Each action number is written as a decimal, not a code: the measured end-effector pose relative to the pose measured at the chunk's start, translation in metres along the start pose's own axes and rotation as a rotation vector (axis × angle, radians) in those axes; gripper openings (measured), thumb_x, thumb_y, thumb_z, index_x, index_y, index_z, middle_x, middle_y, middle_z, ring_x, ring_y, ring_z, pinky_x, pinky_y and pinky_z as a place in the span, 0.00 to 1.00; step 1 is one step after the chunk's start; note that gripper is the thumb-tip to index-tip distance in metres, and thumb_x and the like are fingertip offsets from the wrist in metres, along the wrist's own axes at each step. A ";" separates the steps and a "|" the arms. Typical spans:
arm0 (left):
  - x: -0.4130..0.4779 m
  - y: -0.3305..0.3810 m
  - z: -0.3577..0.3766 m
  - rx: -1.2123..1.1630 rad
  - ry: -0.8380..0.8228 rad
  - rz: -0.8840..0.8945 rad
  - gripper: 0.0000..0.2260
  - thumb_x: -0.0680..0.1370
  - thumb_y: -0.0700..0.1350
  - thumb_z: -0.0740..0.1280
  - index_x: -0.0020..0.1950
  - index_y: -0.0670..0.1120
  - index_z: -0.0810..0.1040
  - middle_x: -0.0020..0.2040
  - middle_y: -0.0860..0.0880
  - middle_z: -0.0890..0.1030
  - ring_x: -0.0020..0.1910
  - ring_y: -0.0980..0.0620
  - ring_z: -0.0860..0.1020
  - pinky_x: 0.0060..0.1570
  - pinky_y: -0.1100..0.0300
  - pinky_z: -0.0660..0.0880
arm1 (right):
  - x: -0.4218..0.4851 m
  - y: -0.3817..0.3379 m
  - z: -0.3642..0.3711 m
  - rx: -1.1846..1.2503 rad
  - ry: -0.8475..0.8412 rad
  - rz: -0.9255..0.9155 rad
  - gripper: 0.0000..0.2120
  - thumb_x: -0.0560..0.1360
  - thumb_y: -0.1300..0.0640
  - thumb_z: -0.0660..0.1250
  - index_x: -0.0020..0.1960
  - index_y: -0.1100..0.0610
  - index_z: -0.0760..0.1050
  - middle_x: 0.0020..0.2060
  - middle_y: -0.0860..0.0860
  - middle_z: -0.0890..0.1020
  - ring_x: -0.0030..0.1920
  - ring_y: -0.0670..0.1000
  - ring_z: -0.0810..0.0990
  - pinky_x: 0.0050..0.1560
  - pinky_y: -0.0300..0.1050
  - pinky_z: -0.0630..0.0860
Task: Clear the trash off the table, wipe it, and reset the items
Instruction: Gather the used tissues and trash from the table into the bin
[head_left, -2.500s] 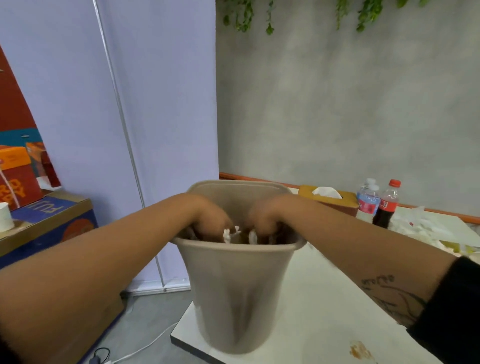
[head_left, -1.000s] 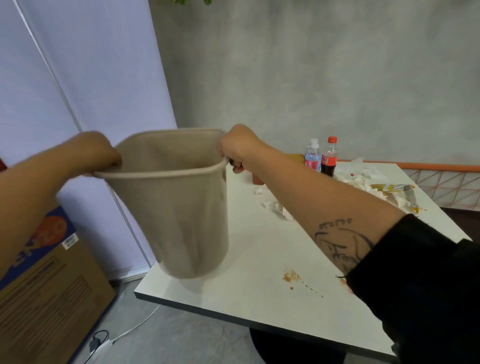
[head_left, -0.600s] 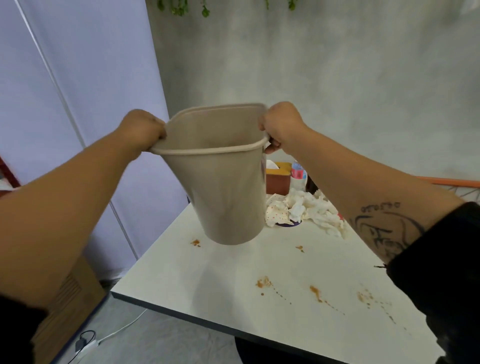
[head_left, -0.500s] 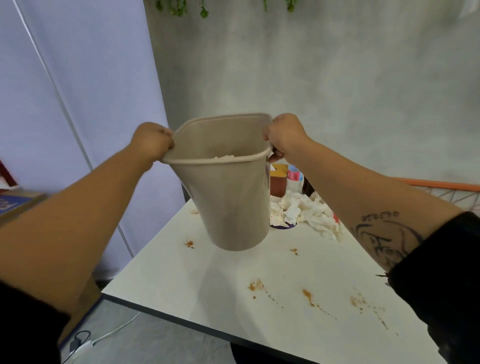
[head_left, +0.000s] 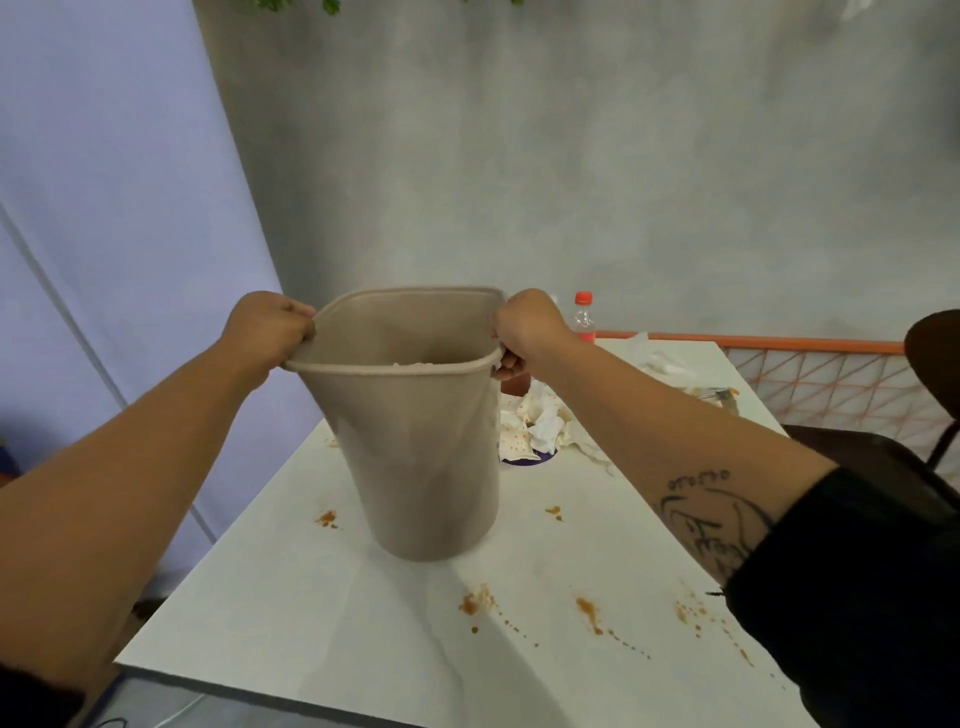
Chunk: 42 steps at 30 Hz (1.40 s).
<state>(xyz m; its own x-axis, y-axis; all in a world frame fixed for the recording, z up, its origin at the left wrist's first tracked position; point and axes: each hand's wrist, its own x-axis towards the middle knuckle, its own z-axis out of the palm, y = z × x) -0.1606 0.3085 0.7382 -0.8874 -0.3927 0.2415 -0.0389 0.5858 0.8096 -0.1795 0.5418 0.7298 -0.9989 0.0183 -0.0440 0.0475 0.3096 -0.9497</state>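
My left hand and right hand each curl round the rim of the tall beige plastic waste bin, holding it upright at the middle of the stained white table, so next, I judge, the crumpled white napkins at one o'clock need sweeping in.

The bin hides part of the tissue pile. The right hand covers the lower half of the red-capped bottle. The chair runs off-frame.

The bin is matt, smooth beige plastic. The table under it is smooth, faintly glossy white laminate. Behind the bin lie crumpled paper napkins and a clear plastic bottle.
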 end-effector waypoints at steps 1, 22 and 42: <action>0.001 -0.001 0.002 0.006 -0.006 0.000 0.11 0.74 0.31 0.63 0.53 0.36 0.80 0.48 0.41 0.77 0.45 0.45 0.74 0.32 0.62 0.69 | 0.002 0.003 0.001 0.009 0.003 0.007 0.11 0.75 0.71 0.54 0.36 0.64 0.67 0.26 0.58 0.69 0.24 0.55 0.69 0.31 0.52 0.76; 0.006 0.036 0.012 0.254 -0.002 0.216 0.14 0.76 0.42 0.65 0.61 0.46 0.76 0.61 0.45 0.76 0.59 0.43 0.74 0.56 0.53 0.70 | 0.017 0.006 -0.013 -0.045 0.167 -0.007 0.12 0.77 0.53 0.60 0.38 0.59 0.66 0.29 0.54 0.71 0.26 0.52 0.70 0.28 0.39 0.67; -0.072 0.141 0.233 0.333 -0.375 0.615 0.11 0.75 0.45 0.65 0.57 0.48 0.78 0.59 0.47 0.75 0.54 0.46 0.76 0.49 0.57 0.72 | 0.033 0.099 -0.161 -0.369 0.298 0.125 0.10 0.73 0.63 0.68 0.53 0.66 0.77 0.39 0.59 0.77 0.35 0.57 0.76 0.32 0.44 0.72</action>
<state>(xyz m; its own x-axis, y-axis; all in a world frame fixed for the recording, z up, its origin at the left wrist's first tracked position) -0.2094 0.5845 0.7108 -0.8877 0.2999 0.3493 0.4253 0.8248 0.3727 -0.2073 0.7259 0.6843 -0.9434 0.3314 -0.0084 0.2187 0.6030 -0.7672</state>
